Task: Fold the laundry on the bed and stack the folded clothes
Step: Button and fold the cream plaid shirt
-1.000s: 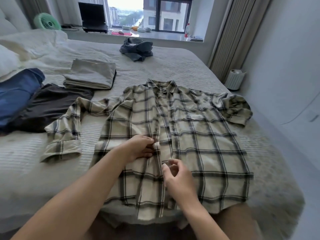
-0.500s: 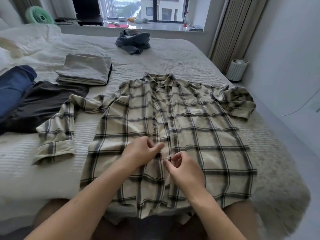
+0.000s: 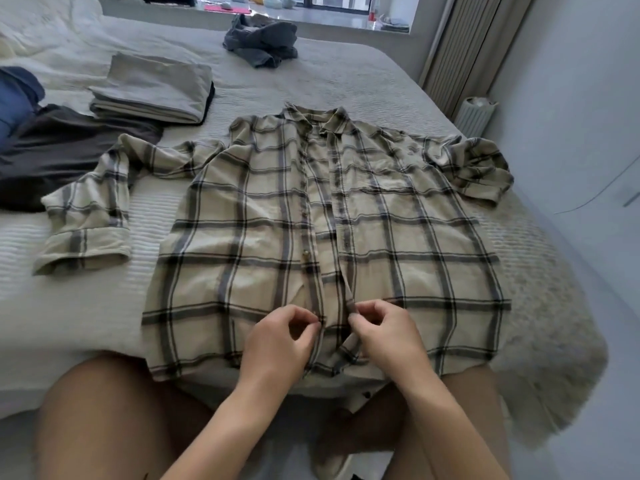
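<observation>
While both hands work at the lower front of the plaid shirt (image 3: 242,237), the scene reads as follows, every place taken from that shirt.

Left hand (image 3: 277,344): fingers and thumb curled together, pinching the shirt's left front edge just above the hem.
Right hand (image 3: 388,337): fingertips pressed together on the narrow strip of the right front edge, level with the left hand and just beside it.
Shirt front: the 2 edges lie slightly apart between the hands, closed further up toward the collar; small buttons show along the placket.
Plaid shirt: spread face up on the bed (image 3: 86,313), collar away from the person, hem hanging over the near edge of the bed against the person's legs.
Sleeves: the one on the left-hand side lies bent, cuff toward the person; the other is bunched up at the far shoulder.
Folded beige stack (image 3: 152,88): beyond the left-side sleeve, near the shirt's shoulder, apart from it.
Dark garment (image 3: 52,154): flat, touching the bend of the left-side sleeve.
Blue garment (image 3: 17,95): beyond the dark garment, further from the shirt.
Grey crumpled clothes (image 3: 263,39): well beyond the collar.
White ribbed bin (image 3: 476,114): on the floor past the bunched sleeve.
</observation>
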